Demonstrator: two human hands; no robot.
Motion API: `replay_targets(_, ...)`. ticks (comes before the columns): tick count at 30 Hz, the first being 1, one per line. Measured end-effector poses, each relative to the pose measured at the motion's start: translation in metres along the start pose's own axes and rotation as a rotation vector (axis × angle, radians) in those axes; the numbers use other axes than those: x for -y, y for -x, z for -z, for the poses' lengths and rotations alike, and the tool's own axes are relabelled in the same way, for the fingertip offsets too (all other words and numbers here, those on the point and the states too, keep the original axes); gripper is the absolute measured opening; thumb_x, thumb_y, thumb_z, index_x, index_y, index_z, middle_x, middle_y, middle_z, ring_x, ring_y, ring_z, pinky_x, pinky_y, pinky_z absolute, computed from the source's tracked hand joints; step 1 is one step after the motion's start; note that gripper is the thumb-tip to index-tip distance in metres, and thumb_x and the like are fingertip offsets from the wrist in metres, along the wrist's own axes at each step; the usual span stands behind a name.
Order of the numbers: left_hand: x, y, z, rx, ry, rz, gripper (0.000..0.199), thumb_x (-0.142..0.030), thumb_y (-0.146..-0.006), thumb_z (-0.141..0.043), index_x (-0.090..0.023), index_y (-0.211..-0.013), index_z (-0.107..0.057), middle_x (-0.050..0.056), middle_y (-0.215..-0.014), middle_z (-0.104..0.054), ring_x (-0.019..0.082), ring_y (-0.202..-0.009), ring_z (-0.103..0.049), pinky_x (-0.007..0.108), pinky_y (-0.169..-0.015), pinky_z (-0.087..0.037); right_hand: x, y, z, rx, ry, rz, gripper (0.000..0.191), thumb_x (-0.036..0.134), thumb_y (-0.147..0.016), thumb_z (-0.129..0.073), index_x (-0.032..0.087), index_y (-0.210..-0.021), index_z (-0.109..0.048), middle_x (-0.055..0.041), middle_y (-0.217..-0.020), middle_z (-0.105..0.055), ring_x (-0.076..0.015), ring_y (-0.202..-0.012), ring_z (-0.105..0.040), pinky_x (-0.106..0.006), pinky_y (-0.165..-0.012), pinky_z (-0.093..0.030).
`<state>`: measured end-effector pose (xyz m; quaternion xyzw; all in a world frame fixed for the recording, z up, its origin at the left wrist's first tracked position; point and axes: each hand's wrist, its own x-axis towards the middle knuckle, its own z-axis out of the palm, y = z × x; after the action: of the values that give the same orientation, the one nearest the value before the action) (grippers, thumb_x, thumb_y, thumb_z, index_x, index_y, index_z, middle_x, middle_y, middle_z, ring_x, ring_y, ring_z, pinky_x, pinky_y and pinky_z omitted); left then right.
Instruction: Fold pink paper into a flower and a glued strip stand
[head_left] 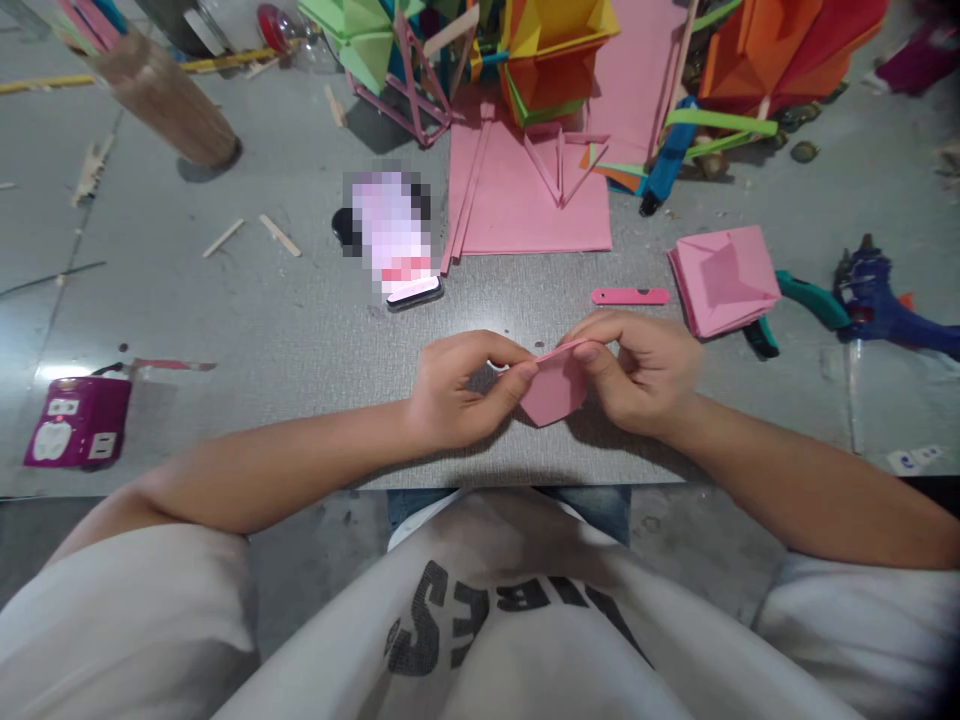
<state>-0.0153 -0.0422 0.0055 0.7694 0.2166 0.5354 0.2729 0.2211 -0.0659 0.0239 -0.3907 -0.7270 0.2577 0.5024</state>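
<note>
Between both hands is a small folded piece of pink paper (553,388), raised at the table's near side. My left hand (469,388) pinches its upper left corner between thumb and forefinger. At the upper right edge, my right hand (637,370) grips the same paper with thumb and bent fingers. The paper's lower end hangs down to a blunt point. Just beyond my right hand lie a flat pink stick (630,297) and a stack of folded pink paper (727,280). Part of a small white ring-like thing shows beside my left fingers.
A propped phone (411,292) with a blurred screen stands ahead. Pink sheets (525,225), folded paper shapes (559,50) and a blue cutter (670,165) lie behind. A glue gun (877,300) and teal-handled pliers (814,298) are right; a purple power adapter (79,420) and wooden cup (172,105) left.
</note>
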Motion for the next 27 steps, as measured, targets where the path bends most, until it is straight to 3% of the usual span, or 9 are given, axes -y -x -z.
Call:
replay_targets(3, 0.000, -0.005, -0.001, 0.047, -0.018, -0.036, 0.004, -0.025, -0.108, -0.080, -0.022, -0.105, -0.078, 0.002, -0.087, -0.085, 0.012, -0.073, -0.078, 0.025, -0.070, -0.060, 0.000, -0.002, 0.003, 0.050, 0.083, 0.035, 0.036, 0.056, -0.114, -0.069, 0.033, -0.089, -0.081, -0.0031, -0.082, -0.083, -0.0221, -0.071, -0.075, -0.042, -0.068, -0.055)
replay_targets(8, 0.000, -0.006, -0.003, -0.054, -0.040, -0.028, 0.013, -0.023, -0.109, -0.077, -0.021, -0.096, -0.075, -0.001, -0.079, -0.080, 0.010, -0.067, -0.071, 0.023, -0.064, -0.055, 0.003, -0.001, 0.002, 0.159, 0.165, -0.034, 0.048, 0.063, -0.119, -0.053, 0.032, -0.092, -0.077, -0.0045, -0.087, -0.083, -0.0233, -0.077, -0.074, -0.043, -0.074, -0.053)
replay_targets(14, 0.001, -0.004, -0.003, -0.112, 0.007, 0.081, 0.020, -0.033, -0.112, -0.076, -0.022, -0.096, -0.075, -0.002, -0.075, -0.075, 0.010, -0.063, -0.066, 0.023, -0.061, -0.052, -0.002, 0.003, -0.001, 0.127, 0.328, -0.045, 0.064, 0.073, -0.119, -0.042, 0.028, -0.077, -0.060, -0.0022, -0.064, -0.059, -0.0197, -0.060, -0.052, -0.042, -0.066, -0.038)
replay_targets(18, 0.005, -0.011, -0.001, -0.238, 0.010, 0.131, 0.031, -0.043, -0.113, -0.076, -0.022, -0.091, -0.073, -0.001, -0.075, -0.073, 0.010, -0.063, -0.062, 0.025, -0.060, -0.050, -0.006, 0.000, 0.001, 0.173, 0.293, -0.118, 0.056, 0.070, -0.120, -0.043, 0.027, -0.090, -0.065, -0.0032, -0.075, -0.069, -0.0206, -0.066, -0.059, -0.040, -0.067, -0.041)
replay_targets(22, 0.011, -0.018, -0.001, -0.337, 0.044, 0.209, 0.040, -0.054, -0.110, -0.080, -0.023, -0.088, -0.071, -0.001, -0.075, -0.071, 0.011, -0.064, -0.060, 0.027, -0.060, -0.049, -0.011, -0.005, 0.006, 0.110, 0.328, -0.172, 0.056, 0.067, -0.119, -0.048, 0.027, -0.084, -0.063, -0.0009, -0.066, -0.063, -0.0190, -0.060, -0.054, -0.039, -0.063, -0.036)
replay_targets(27, 0.017, -0.018, -0.001, -0.297, 0.094, 0.404, 0.047, -0.065, -0.108, -0.079, -0.023, -0.089, -0.069, 0.000, -0.077, -0.069, 0.013, -0.068, -0.062, 0.029, -0.064, -0.052, -0.017, -0.009, 0.009, -0.031, 0.287, -0.159, 0.064, 0.069, -0.118, -0.054, 0.026, -0.072, -0.060, 0.0002, -0.059, -0.057, -0.0165, -0.055, -0.050, -0.039, -0.060, -0.030)
